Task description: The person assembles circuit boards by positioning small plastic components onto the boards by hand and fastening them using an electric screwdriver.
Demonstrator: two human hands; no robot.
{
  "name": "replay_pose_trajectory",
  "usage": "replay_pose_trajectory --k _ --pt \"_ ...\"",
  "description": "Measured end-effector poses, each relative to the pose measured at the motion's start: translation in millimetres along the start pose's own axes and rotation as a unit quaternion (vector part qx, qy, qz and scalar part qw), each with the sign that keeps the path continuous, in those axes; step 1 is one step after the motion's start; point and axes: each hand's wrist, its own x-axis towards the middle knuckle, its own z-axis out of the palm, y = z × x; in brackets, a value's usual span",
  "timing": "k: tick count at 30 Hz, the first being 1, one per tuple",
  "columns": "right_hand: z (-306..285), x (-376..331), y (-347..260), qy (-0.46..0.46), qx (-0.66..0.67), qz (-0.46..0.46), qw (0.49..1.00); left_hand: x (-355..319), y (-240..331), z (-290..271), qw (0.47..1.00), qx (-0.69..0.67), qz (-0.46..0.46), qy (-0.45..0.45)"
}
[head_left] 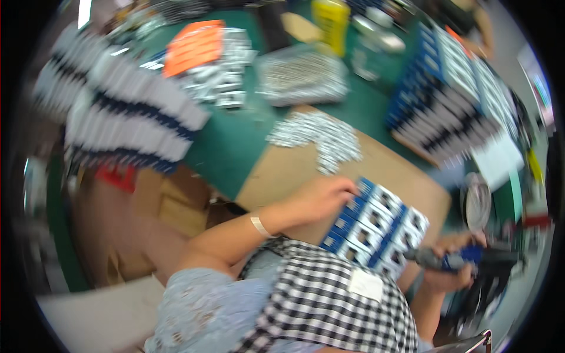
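My left hand (322, 199) is closed in a pinch at the upper left edge of a set of blue-and-white printed cards (376, 220), which lies tilted close to my body on a brown board (276, 170). Dark small parts sit in rows on the cards. At the lower right, my right hand (450, 270) is wrapped round a blue and dark grey power tool (465, 257), possibly an electric screwdriver. Its narrow end points left toward the cards. Past my left hand, a spread of small silvery pieces (318, 138) rests on the board. Motion blur hides fine detail.
Stacks of white and dark blue cards (129, 126) stand at the left, more (447, 88) at the right. A clear bag-lined tray (303, 73), orange sheet (194, 47), yellow bottle (331, 26) and clear jar (368, 59) occupy the green table's far side. A cardboard box (182, 200) lies below left.
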Motion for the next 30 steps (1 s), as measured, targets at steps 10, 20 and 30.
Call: replay_pose_trajectory --k 10,20,30 --pt "31 -18 -44 -0.045 -0.226 0.044 0.972 -13 19 11 0.995 0.087 0.043 -0.001" --pt "35 -16 3 0.032 -0.052 -0.050 0.997 2 18 32 0.969 0.221 0.106 0.015" --pt "35 -10 1 0.025 -0.071 -0.050 0.996 7 16 35 0.950 0.260 0.170 0.015"
